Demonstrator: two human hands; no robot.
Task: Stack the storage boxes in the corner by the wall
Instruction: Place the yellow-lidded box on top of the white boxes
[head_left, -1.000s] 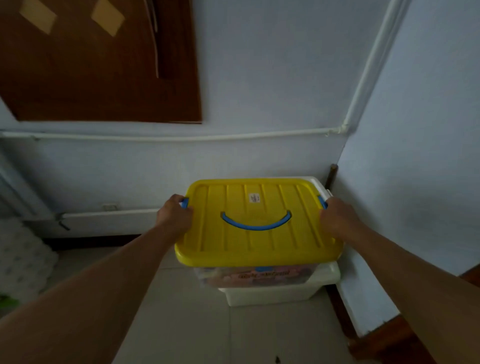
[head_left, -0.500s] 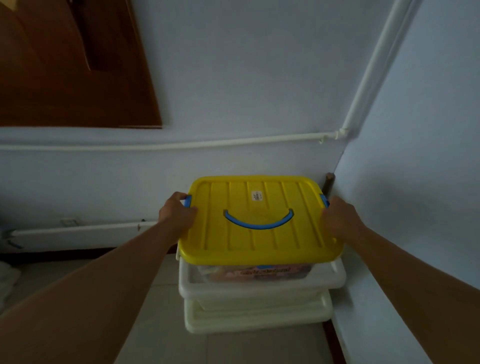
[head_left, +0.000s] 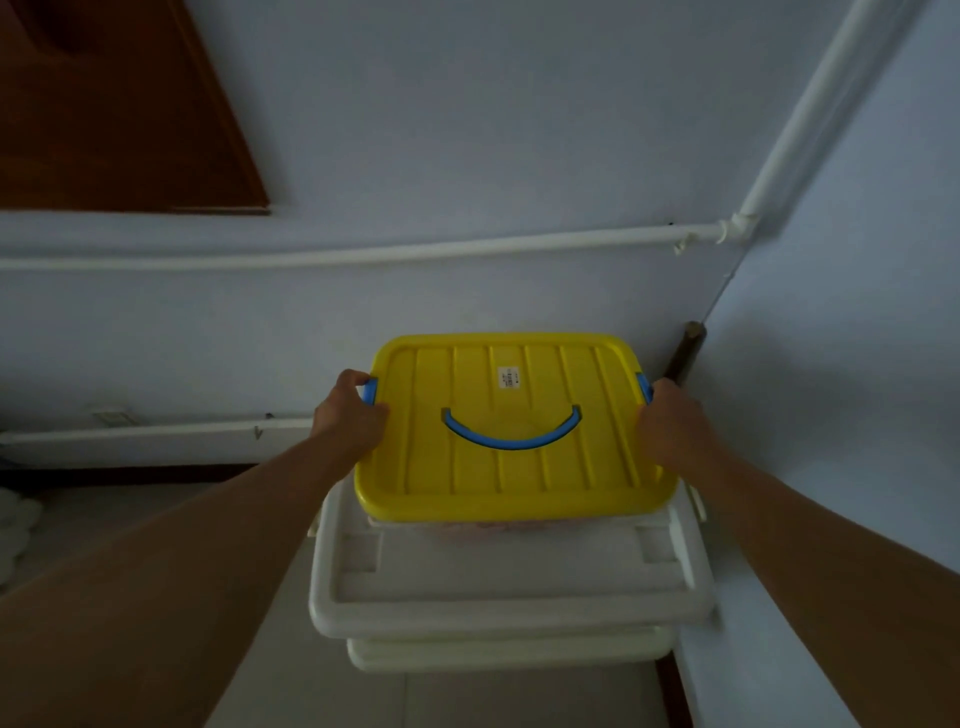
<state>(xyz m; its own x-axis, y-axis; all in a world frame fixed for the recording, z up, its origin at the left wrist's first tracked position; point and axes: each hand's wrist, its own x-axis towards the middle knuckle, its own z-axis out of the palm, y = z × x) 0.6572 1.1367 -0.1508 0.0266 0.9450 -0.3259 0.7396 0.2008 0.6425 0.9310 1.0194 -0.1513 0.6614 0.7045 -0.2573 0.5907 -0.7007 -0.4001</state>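
We hold a yellow-lidded storage box (head_left: 511, 426) by its two short ends, just above or already resting on a white storage box (head_left: 511, 587) that sits in the corner where two pale walls meet. We cannot tell whether its base is fully seated yet. Our left hand (head_left: 350, 418) is closed around the box's left end, fingers curled at a small blue clip (head_left: 370, 391). Our right hand (head_left: 670, 423) grips the right end beside a matching blue clip (head_left: 644, 387), fingers wrapped under the lid's edge.

We judge that the placing step is nearly done. The next move calls for settling the box squarely into the recessed top of the white lid, checking that it does not rock, then letting go with both hands.

The yellow lid is smooth moulded plastic, rectangular with rounded corners, crossed by shallow raised ribs. A curved blue carry handle (head_left: 511, 428) lies flat in its middle, and a small white sticker (head_left: 509, 378) sits near the far edge. The body beneath looks clear, with pinkish contents dimly visible. The white box below is wider, matte plastic, with a stepped rim and square notches. A second white rim (head_left: 509, 654) shows under it. White pipes (head_left: 363, 254) run along the wall, and a brown stick (head_left: 684, 353) leans in the corner.
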